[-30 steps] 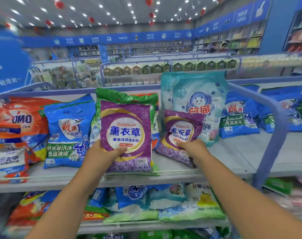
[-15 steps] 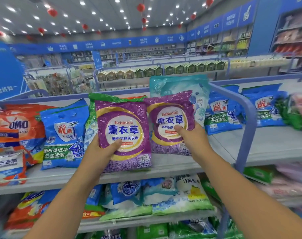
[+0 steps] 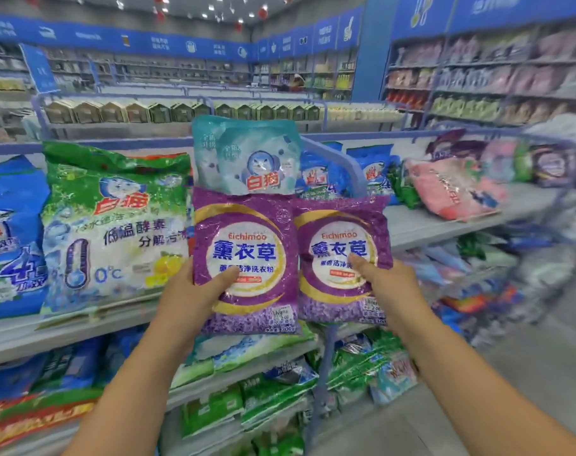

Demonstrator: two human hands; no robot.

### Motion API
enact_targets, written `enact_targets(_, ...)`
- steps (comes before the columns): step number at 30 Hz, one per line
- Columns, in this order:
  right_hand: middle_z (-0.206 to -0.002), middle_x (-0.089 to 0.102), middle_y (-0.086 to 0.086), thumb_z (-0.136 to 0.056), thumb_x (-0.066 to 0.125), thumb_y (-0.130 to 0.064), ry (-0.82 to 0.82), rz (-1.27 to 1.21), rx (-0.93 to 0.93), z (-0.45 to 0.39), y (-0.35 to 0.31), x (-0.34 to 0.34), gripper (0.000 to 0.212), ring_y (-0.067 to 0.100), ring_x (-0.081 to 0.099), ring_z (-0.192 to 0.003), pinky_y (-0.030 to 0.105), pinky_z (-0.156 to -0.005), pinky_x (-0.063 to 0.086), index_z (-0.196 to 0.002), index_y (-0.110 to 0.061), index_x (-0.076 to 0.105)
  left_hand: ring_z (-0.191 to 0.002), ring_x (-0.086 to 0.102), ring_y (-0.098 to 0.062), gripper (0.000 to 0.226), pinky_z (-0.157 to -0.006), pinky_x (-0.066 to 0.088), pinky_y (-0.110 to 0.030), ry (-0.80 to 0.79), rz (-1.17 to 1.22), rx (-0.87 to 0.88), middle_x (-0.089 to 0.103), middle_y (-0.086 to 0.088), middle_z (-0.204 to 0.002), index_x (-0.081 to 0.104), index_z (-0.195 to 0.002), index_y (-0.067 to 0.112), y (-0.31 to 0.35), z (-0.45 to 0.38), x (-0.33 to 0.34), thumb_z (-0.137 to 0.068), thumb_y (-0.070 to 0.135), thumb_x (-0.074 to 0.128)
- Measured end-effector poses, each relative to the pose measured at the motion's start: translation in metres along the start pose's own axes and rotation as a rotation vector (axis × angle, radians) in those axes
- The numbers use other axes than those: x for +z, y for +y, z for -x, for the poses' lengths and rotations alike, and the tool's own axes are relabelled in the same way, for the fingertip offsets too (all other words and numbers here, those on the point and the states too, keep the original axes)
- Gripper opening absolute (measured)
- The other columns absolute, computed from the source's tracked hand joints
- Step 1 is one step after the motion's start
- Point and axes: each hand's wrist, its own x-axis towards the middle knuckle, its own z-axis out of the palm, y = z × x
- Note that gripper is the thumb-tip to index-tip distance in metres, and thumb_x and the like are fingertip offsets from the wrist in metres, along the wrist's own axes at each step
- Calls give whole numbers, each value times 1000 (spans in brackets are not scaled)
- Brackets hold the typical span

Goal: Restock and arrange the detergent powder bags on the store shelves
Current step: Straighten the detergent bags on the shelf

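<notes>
Two purple plastic detergent powder bags, labelled "Eichimoo", are held upright side by side, edges touching, before the grey metal shelf [image 3: 444,222]. Left hand [image 3: 194,291] clamps the left purple bag [image 3: 247,258]; right hand [image 3: 388,284] clamps the right purple bag [image 3: 342,258]. Neither looks shelved yet. Behind stand a teal bag [image 3: 247,156] and a green bag [image 3: 115,222] marked "0°C".

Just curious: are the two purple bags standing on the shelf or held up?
Held up. The left hand grips one purple bag, the right hand the other purple bag, both upright.
</notes>
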Motion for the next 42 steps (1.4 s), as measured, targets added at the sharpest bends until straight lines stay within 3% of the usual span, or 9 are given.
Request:
enact_targets(7,-94,76,-7,-92,71,-39,155,23,57,-4,8,-106,14,12,69,-89,32,-78,52,-89,-26,69,-90,77,-20,29,-84,60,-44,-154,33,-31,80,5,-99,67,-112,29,1,-6,112,-85,27,79)
enact_targets(11,-77,61,-4,-97,56,-54,281,102,79,-32,8,-180,40,10,52,-68,32,-64,39,-80,-18,57,-90,77,-22,33,-83,60,-42,-220,64,-12,80,3,-101,67,-117,25,4,-17,203,-86,21,78)
enact_targets(15,-77,66,-4,-98,54,-54,357,99,64,-70,8,-268,42,7,55,-67,22,-57,41,-79,-18,64,-94,77,-25,36,-91,58,-49,-277,75,-1,79,1,-106,67,-120,26,5,-31,304,-86,24,78)
enact_targets(18,-100,72,5,-93,55,-64,404,104,81,-100,9,-333,56,16,66,-91,36,-86,55,-98,-10,70,-93,77,-22,33,-92,58,-48,-320,80,13,79,3,-105,67,-118,28,12,-39,378,-86,25,78)
enact_targets(20,-106,72,12,-90,57,-68,430,78,104,-119,5,-370,64,22,66,-99,47,-98,53,-102,-6,68,-92,77,-21,32,-90,58,-47,-339,97,18,79,3,-103,67,-116,28,17,-45,423,-86,24,78)
enact_targets(24,-91,74,7,-93,57,-62,437,100,93,-156,0,-425,49,19,67,-87,41,-88,53,-75,-17,65,-90,77,-22,31,-87,59,-44,-379,102,18,79,1,-102,67,-116,27,27,-56,497,-87,24,76)
enact_targets(26,-94,77,8,-91,57,-65,443,107,99,-176,2,-447,53,28,71,-94,45,-94,54,-81,-15,71,-90,77,-23,29,-86,59,-45,-389,100,7,79,0,-102,67,-115,27,30,-66,528,-88,22,76)
enact_targets(33,-86,80,1,-88,62,-65,450,42,130,-268,19,-509,49,25,75,-92,49,-95,57,-88,-18,76,-93,77,-20,33,-84,58,-40,-405,121,20,79,3,-104,67,-119,26,20,-122,619,-88,23,75)
enact_targets(42,-89,79,-4,-89,58,-66,430,158,90,-423,16,-570,48,18,73,-91,32,-78,55,-90,-21,75,-96,76,-25,36,-89,58,-47,-356,189,11,79,1,-107,68,-119,28,-7,-249,724,-85,24,77)
